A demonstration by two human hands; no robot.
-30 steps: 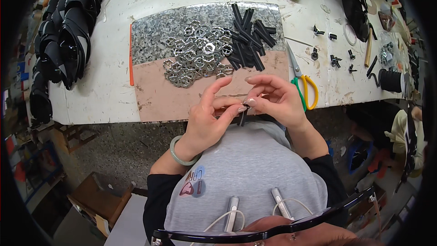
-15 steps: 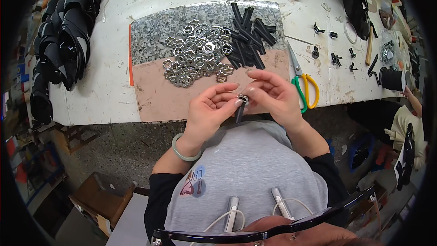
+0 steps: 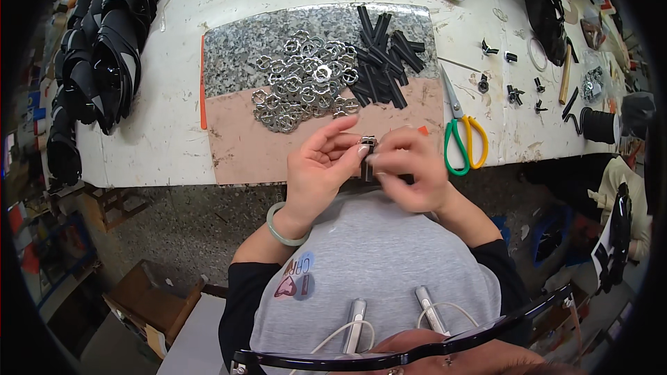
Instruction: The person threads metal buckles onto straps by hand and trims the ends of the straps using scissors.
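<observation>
Where both hands meet, left grip and right grip pinch a small metal buckle.

Two bare hands meet at the middle of the view, just in front of the person's chest. The left hand comes in from the lower left, forearm angled up and to the right, with a pale green bangle on the wrist; its fingers stretch rightward and the thumb and forefinger tips pinch together. The right hand comes in from the lower right, wrist bent, knuckles up, fingers curled inward toward the left hand's tips. The fingertips of both hands touch at the centre. Black sleeves cover both upper arms
</observation>
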